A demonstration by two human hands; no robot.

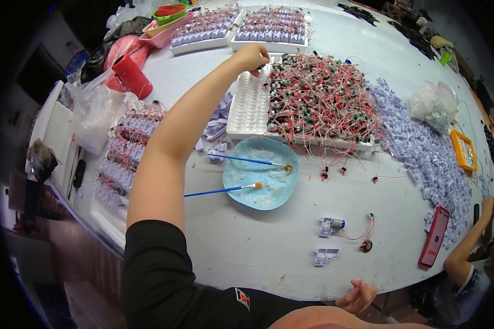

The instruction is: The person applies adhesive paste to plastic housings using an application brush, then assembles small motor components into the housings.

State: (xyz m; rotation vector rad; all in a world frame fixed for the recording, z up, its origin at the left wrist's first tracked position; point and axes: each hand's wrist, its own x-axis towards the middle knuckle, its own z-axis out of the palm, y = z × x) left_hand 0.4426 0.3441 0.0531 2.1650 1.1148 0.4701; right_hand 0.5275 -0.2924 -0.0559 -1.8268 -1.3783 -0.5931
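My left hand [251, 58] reaches far out over the white foam tray [247, 123], at the rim of its bare left part. Its fingers are pinched together around a small dark part, whose kind I cannot make out. Beside it lies a heap of small wired parts [324, 98] with red and white leads. My right hand [358, 296] is low at the table's near edge, fingers loosely curled and apart, holding nothing. In front of it lie a pale plastic housing with a blue-ended motor [332, 226], a second housing [326, 256], and a round wired piece [366, 245].
A light-blue dish [258, 200] with whitish grease carries two blue-handled brushes [247, 159]. Pale housings [422, 148] pile up at the right, near a red phone [434, 237] and an orange box [464, 151]. Filled trays [271, 38] stand behind. Another person's arm [469, 247] rests at right.
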